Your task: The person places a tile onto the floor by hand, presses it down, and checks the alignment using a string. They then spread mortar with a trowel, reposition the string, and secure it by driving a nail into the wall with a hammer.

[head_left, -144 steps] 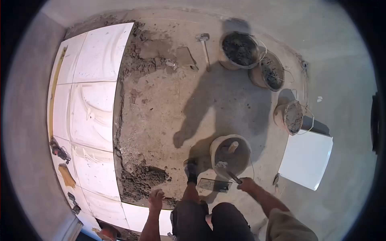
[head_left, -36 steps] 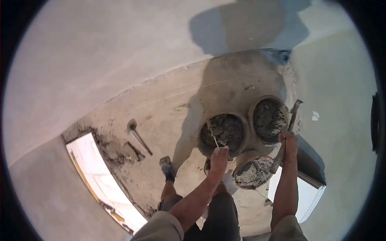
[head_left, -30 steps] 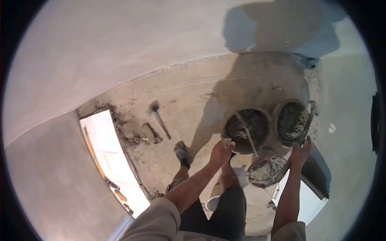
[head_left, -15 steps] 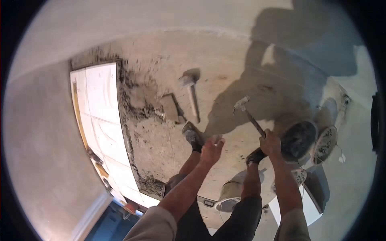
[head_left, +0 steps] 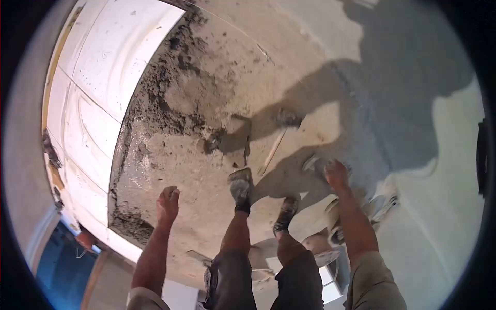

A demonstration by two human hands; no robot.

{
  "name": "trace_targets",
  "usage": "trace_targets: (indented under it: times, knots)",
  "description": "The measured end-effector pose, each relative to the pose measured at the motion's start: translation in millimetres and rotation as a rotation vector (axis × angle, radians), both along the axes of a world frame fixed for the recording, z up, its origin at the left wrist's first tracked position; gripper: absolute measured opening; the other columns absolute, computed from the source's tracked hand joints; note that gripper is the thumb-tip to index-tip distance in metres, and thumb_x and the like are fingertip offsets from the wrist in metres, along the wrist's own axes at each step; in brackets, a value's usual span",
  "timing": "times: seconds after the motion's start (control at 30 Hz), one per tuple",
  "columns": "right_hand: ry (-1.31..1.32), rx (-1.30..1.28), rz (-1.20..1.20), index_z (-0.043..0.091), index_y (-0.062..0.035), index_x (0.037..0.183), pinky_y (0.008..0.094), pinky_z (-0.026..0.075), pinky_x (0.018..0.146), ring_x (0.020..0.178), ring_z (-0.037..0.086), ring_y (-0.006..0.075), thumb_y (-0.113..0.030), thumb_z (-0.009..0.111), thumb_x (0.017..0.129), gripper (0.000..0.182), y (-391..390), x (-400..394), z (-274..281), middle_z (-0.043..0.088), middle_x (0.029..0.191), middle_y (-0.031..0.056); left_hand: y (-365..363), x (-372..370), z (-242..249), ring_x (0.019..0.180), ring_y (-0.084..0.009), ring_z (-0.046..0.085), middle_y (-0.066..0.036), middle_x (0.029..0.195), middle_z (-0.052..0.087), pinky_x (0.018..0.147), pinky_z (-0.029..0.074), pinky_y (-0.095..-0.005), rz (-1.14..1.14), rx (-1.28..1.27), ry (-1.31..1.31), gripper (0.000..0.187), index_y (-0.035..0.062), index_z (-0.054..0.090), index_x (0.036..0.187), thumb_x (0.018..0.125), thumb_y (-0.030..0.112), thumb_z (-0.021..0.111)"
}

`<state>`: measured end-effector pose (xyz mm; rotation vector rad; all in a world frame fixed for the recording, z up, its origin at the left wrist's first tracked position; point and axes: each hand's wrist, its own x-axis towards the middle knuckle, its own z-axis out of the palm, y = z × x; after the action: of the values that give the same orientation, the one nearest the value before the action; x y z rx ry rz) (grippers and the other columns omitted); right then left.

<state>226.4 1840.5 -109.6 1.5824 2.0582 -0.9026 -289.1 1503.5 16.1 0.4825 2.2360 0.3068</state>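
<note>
My right hand (head_left: 337, 174) is closed around a hammer (head_left: 311, 163), which points left and is partly blurred, its handle mostly hidden by the hand. My left hand (head_left: 168, 205) hangs over the floor to the left of my legs. Its fingers are curled in, and whatever they hold, if anything, cannot be made out. A mallet (head_left: 274, 149) lies on the floor beyond my feet, its dark head pointing away. Beside it, partly in shadow, a flat trowel (head_left: 238, 133) rests. Large white tiles (head_left: 98, 103) stretch along the left, bordered by wet grey mortar (head_left: 170, 108).
A long yellow bar (head_left: 58, 62) lies along the tiles' outer side, by the wall. Buckets (head_left: 321, 244) stand behind my right foot, partly hidden by my leg and arm. My shoes (head_left: 240, 188) are on the bare screed floor. A blue area (head_left: 64, 263) shows at lower left.
The view has swung, bringing the tiles and mortar nearer. My left hand has moved out to the left, away from the hammer. My right hand still has the hammer, now turned to the left.
</note>
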Motion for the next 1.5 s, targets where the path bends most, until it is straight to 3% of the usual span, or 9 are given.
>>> trace_targets:
  times: [0.3,0.73,0.83,0.9,1.03,1.07,1.13,1.4,1.5]
  knots:
    - [0.201,0.215,0.394,0.06,-0.0066,0.105,0.0433,0.047,0.079,0.095,0.057,0.0398,-0.024,0.052,0.085,0.027,178.0,-357.2,80.5,0.061,0.099,0.0214,77.2,73.7,-6.5,0.088,-0.0329,0.062,-0.019,0.094,0.063,0.077,0.049,-0.037,0.334,0.342,-0.218,0.026,0.0009,0.061,0.102,0.088,0.023,0.055]
    - [-0.046,-0.154,0.634,0.066,-0.0047,0.094,0.0352,0.051,0.065,0.069,0.065,0.026,-0.032,0.059,0.083,0.03,277.7,-483.8,-66.7,0.066,0.072,0.0143,90.9,15.9,-80.8,0.092,-0.0338,0.061,-0.02,0.098,0.063,0.079,0.047,-0.0379,0.277,0.284,0.06,0.031,0.0025,0.061,0.105,0.088,0.027,0.054]
    - [-0.047,0.315,1.001,0.067,-0.0039,0.071,0.0363,0.05,0.06,0.065,0.064,0.0259,-0.036,0.061,0.081,0.034,287.4,-487.5,-114.3,0.064,0.066,0.0151,95.3,16.6,-56.4,0.092,-0.0348,0.06,-0.019,0.098,0.062,0.079,0.047,-0.0396,0.154,0.26,0.204,0.029,0.0034,0.061,0.104,0.087,0.026,0.055]
    - [0.166,0.474,1.865,0.068,-0.0005,0.08,0.0401,0.05,0.073,0.084,0.064,0.0322,-0.014,0.057,0.074,0.019,309.0,-482.8,-139.5,0.066,0.087,0.0186,89.8,27.1,-41.7,0.095,-0.0337,0.06,-0.018,0.101,0.063,0.082,0.047,-0.0384,0.139,0.202,0.241,0.032,0.0008,0.06,0.105,0.088,0.027,0.056]
    - [0.322,0.31,0.952,0.061,0.0023,0.088,0.0387,0.047,0.075,0.086,0.061,0.0315,-0.008,0.053,0.076,0.017,326.8,-481.3,-171.8,0.064,0.089,0.0164,85.9,44.3,-43.8,0.095,-0.0366,0.058,-0.018,0.102,0.062,0.082,0.046,-0.0434,0.096,0.185,0.277,0.031,0.005,0.06,0.108,0.086,0.026,0.056]
    - [0.454,0.292,1.333,0.057,0.001,0.085,0.0386,0.047,0.07,0.078,0.06,0.0307,-0.01,0.052,0.078,0.014,344.8,-473.0,-162.0,0.062,0.081,0.0171,84.9,48.2,-51.1,0.095,-0.0365,0.058,-0.017,0.101,0.062,0.082,0.045,-0.0442,0.063,0.204,0.356,0.031,0.0055,0.06,0.106,0.086,0.029,0.055]
    - [0.309,-0.04,0.372,0.052,-0.0002,0.083,0.0341,0.043,0.048,0.049,0.051,0.0216,-0.008,0.05,0.079,0.01,255.6,-464.1,-27.9,0.056,0.071,0.0125,106.9,49.0,-27.6,0.093,-0.0364,0.058,-0.018,0.098,0.062,0.08,0.046,-0.0452,0.129,0.172,0.239,0.032,0.0069,0.06,0.103,0.087,0.033,0.053]
    - [0.954,0.448,0.71,0.047,0.0,0.11,0.028,0.045,0.055,0.067,0.057,0.0193,-0.009,0.047,0.088,0.024,364.0,-366.8,-129.5,0.056,0.084,0.0127,118.9,61.8,-36.9,0.087,-0.0369,0.059,-0.019,0.089,0.061,0.076,0.045,-0.0459,-0.001,0.183,0.199,0.028,0.0065,0.058,0.094,0.087,0.033,0.052]
    - [0.839,-0.121,0.233,0.045,0.0015,0.113,0.028,0.048,0.066,0.083,0.058,0.0201,-0.014,0.047,0.092,0.026,339.8,-323.7,-85.2,0.056,0.096,0.0153,118.0,66.1,-40.5,0.087,-0.0364,0.059,-0.018,0.089,0.061,0.076,0.045,-0.0463,-0.004,0.096,0.166,0.028,0.0066,0.057,0.095,0.087,0.033,0.052]
